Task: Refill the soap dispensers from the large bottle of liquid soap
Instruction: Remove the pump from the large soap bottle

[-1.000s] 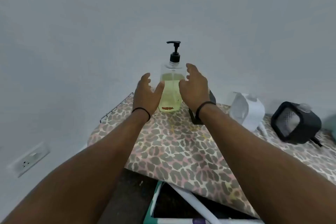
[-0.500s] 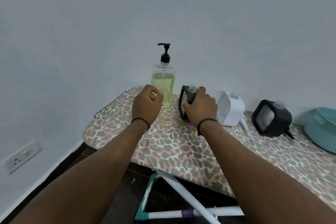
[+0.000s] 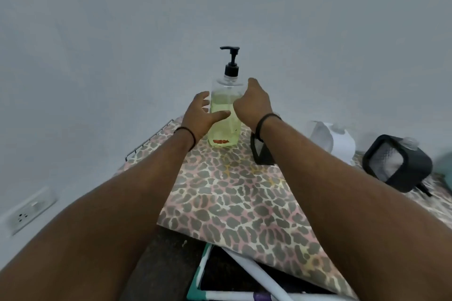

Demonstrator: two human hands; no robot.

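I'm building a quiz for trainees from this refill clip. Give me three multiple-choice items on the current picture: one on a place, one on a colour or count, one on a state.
1. Where does the tall clear pump bottle of yellow-green soap stand?
A. at the far end of the leopard-print board, near the wall
B. on the floor
C. on top of the white dispenser

2. What colour is the bottle's pump head?
A. white
B. black
C. red

3. How do the two hands meet the bottle?
A. both rest flat on the board
B. only one reaches it
C. the left hand and right hand flank it, fingers spread

Answers:
1 A, it stands upright on the board's far end.
2 B, the pump and collar are black.
3 C, one hand is on each side; a full grip is not shown.
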